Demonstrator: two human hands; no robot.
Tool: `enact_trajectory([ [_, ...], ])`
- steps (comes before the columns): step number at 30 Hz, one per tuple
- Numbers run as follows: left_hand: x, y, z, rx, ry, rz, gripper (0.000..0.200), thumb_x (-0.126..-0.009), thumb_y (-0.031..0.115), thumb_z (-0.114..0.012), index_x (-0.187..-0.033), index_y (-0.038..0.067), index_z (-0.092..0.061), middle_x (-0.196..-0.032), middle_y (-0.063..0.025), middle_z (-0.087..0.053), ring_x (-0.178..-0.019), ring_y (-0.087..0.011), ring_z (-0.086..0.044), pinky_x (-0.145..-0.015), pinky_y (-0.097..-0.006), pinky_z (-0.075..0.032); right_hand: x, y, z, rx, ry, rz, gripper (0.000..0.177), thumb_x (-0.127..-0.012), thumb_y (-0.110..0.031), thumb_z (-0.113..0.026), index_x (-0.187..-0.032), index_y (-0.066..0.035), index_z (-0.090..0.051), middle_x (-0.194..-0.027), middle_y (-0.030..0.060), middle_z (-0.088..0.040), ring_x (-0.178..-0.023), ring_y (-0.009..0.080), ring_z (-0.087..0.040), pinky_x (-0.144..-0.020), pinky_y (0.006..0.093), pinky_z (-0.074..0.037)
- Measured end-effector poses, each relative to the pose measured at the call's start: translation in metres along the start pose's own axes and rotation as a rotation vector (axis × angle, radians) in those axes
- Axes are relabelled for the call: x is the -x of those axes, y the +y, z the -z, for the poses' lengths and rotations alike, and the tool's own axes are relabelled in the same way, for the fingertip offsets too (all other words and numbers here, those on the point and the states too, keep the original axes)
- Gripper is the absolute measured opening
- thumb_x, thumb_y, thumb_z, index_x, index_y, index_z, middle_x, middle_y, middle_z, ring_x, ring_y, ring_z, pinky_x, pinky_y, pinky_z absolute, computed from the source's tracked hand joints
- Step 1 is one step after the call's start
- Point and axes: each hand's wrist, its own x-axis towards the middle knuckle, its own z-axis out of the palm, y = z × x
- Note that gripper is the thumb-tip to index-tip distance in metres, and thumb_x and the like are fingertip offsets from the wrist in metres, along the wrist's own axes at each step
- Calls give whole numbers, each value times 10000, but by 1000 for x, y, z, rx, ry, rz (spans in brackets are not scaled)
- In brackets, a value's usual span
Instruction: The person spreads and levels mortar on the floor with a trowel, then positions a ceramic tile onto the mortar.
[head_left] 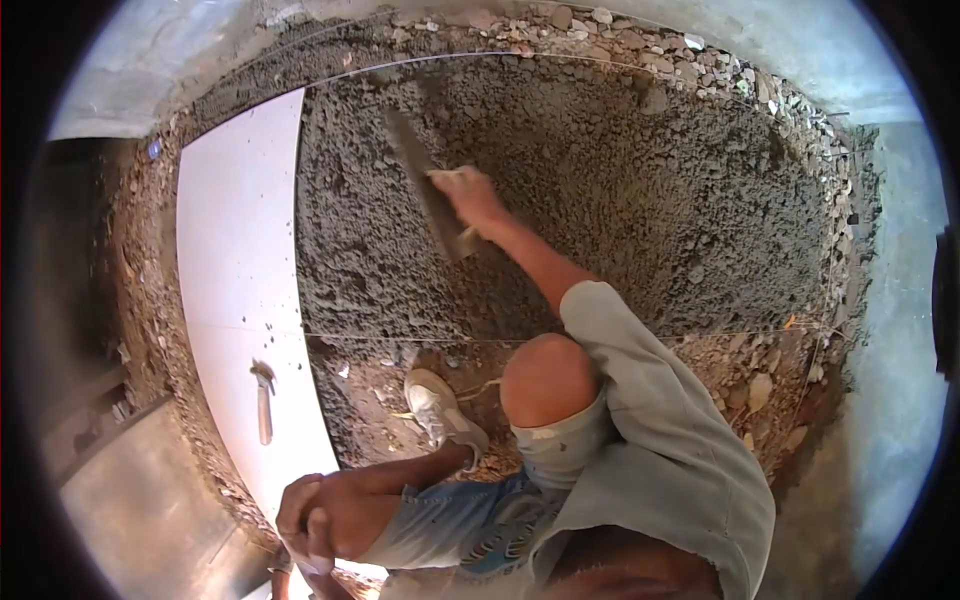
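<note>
My right hand (470, 203) is closed round the handle of a long flat trowel (425, 190), which lies tilted over the wet grey mortar (600, 170). Down at the lower left, my left hand (305, 520) rests on my bent knee; its fingers are curled, and whether they hold anything is hidden. Left of the mortar lies a large white tile (240, 230) with dark specks on it. A hammer (263, 405) rests on the white surface, its handle toward me.
A taut string (420, 340) crosses in front of the mortar, and another runs along its far edge. Rubble (755, 390) borders the mortar. Grey walls (905, 300) stand to the right and at the back. My shoe (435, 405) is on the rubble.
</note>
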Motion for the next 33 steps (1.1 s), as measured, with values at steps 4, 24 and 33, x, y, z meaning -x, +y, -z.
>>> enact_trajectory([
  [4, -17, 1, 3, -226, 8, -184, 350, -893, 288, -639, -1100, 6, -630, -1070, -235, -641, -977, -379, -627, -865, -454, -494, 24, -3, 120, 36, 316, -139, 456, -931, -471, -607, -1179, -89, -639, -738, -14, -478, -591, 101, -433, -510, 306, -391],
  [24, -79, -10, -5, -388, -214, -284, 379, -922, 130, -646, -1249, 1, -506, -1145, -160, -616, -1048, -322, -595, -938, -440, -464, 32, -26, 318, 15, 806, -51, 623, -995, -509, -475, -1312, 24, -529, -1181, 183, -558, -1015, 304, -520, -903, 510, -431],
  [33, -87, -8, -11, -345, -216, -147, 321, -874, 186, -713, -1128, 19, -609, -1109, -147, -642, -1061, -310, -595, -936, -404, -456, 9, 3, 316, 56, 820, -10, 539, -983, -529, -481, -1109, -16, -587, -807, 62, -545, -703, 173, -543, -642, 403, -459],
])
